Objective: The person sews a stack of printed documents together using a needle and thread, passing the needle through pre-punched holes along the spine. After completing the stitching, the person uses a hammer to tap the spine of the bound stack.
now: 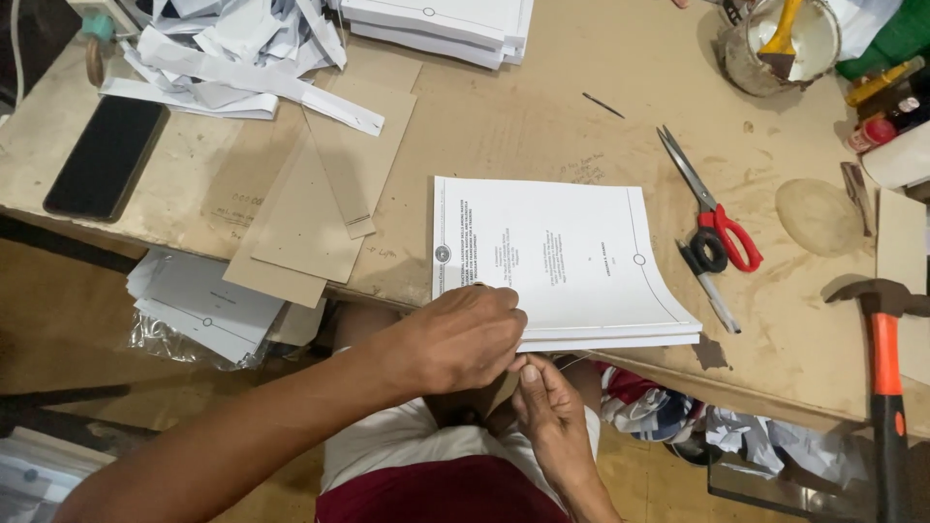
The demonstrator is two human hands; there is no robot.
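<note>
Both hands (504, 363) pinching paper stack (572, 261)

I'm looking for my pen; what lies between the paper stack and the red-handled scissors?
In the head view, a pen lies between the paper stack and the red-handled scissors, beside the stack's right edge.

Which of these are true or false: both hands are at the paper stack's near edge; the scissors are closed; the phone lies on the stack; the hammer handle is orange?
1. Both the left hand and right hand are at the near edge of the paper stack. True.
2. The scissors are closed. False: the blades are slightly apart.
3. The phone lies on the stack. False: it lies on the table, far left.
4. The hammer has an orange handle. True.
</note>
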